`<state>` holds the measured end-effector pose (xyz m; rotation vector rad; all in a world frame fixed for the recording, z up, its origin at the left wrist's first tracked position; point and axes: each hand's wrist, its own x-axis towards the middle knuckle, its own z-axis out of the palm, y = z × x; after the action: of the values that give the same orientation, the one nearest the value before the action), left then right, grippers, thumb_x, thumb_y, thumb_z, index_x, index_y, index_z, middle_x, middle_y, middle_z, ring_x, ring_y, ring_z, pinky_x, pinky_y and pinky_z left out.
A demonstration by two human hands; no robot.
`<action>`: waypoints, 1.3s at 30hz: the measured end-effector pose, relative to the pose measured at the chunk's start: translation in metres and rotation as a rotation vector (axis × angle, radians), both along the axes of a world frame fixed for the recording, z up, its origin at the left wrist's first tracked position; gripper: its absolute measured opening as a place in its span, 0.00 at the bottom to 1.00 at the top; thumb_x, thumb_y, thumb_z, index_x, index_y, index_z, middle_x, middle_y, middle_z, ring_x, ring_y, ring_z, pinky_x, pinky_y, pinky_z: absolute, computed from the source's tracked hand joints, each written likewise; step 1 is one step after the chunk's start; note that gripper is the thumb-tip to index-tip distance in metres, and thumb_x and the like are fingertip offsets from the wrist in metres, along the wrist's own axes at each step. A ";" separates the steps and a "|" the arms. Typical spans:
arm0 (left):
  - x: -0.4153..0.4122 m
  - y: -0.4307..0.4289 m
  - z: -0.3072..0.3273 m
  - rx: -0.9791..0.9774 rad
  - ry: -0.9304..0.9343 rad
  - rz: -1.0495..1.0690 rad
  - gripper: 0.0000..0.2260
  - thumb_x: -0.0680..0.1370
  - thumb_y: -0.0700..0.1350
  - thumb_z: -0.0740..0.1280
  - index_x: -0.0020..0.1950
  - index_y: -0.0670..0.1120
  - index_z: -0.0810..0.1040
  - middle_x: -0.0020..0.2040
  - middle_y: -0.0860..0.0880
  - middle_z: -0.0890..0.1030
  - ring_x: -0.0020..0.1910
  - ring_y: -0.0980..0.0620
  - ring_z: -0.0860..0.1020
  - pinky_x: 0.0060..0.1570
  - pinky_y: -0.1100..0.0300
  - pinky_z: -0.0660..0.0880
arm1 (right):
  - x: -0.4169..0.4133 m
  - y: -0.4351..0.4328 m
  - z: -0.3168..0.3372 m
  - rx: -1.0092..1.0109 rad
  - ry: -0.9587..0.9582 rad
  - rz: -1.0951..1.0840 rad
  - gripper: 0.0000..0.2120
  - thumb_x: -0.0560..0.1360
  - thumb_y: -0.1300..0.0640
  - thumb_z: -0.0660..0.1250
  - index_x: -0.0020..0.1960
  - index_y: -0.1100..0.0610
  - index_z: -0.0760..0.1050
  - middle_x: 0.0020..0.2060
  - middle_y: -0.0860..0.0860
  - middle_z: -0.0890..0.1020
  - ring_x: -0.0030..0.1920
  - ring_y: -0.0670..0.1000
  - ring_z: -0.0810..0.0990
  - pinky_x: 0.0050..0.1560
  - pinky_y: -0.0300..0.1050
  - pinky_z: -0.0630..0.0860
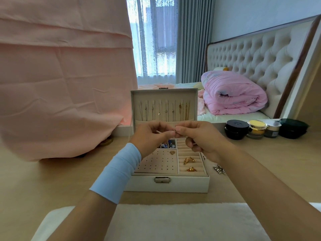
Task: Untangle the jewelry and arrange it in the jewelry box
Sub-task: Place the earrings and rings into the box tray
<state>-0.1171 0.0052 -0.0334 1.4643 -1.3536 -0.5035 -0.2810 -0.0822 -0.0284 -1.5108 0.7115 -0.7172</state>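
Observation:
A white jewelry box (166, 186) stands open on the wooden table. Several necklaces (165, 111) hang inside its raised lid. Its tray holds gold pieces (189, 160) in the ring rolls, a small earring (172, 152) on the perforated pad and blue beads (169, 144) in a small compartment. Above the tray, my left hand (151, 136) and my right hand (199, 138) meet, both pinching a tiny metal piece of jewelry (174, 130) between fingertips. A small silver heap of jewelry (219, 169) lies on the table right of the box.
Several cosmetic jars (257, 129) stand at the back right of the table. Pink cloth (60, 84) drapes over something on the left. A white mat (173, 221) covers the near edge. A bed with a rolled pink quilt (232, 94) lies behind.

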 end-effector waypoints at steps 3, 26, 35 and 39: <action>0.004 0.001 0.003 0.010 0.000 0.024 0.02 0.75 0.44 0.72 0.46 0.48 0.82 0.36 0.52 0.82 0.31 0.61 0.77 0.32 0.70 0.72 | 0.003 0.004 0.000 -0.060 -0.023 0.002 0.07 0.78 0.55 0.71 0.54 0.55 0.84 0.46 0.56 0.87 0.28 0.47 0.72 0.24 0.36 0.66; 0.054 0.033 0.025 0.205 -0.165 -0.031 0.02 0.76 0.40 0.71 0.44 0.44 0.83 0.31 0.50 0.82 0.29 0.58 0.76 0.31 0.68 0.73 | 0.051 0.033 -0.003 -0.671 0.073 -0.063 0.11 0.71 0.57 0.78 0.43 0.41 0.83 0.37 0.39 0.84 0.39 0.38 0.82 0.40 0.30 0.77; 0.081 0.044 0.023 0.464 -0.402 0.072 0.02 0.76 0.45 0.71 0.45 0.52 0.83 0.33 0.58 0.80 0.33 0.61 0.78 0.37 0.68 0.71 | 0.073 0.040 -0.022 -0.962 0.338 0.013 0.04 0.74 0.49 0.75 0.48 0.42 0.86 0.41 0.36 0.83 0.43 0.36 0.78 0.46 0.36 0.74; 0.080 0.039 0.016 0.480 -0.485 0.120 0.04 0.74 0.45 0.72 0.45 0.55 0.83 0.39 0.60 0.80 0.40 0.59 0.78 0.47 0.62 0.74 | 0.079 0.045 -0.029 -1.133 0.553 0.051 0.06 0.74 0.44 0.73 0.49 0.42 0.85 0.46 0.38 0.83 0.48 0.41 0.79 0.51 0.47 0.78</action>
<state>-0.0367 0.0446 -0.0170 2.1509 -1.5692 -0.4276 -0.2024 -0.0373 -0.0577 -2.8254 0.6826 -0.6923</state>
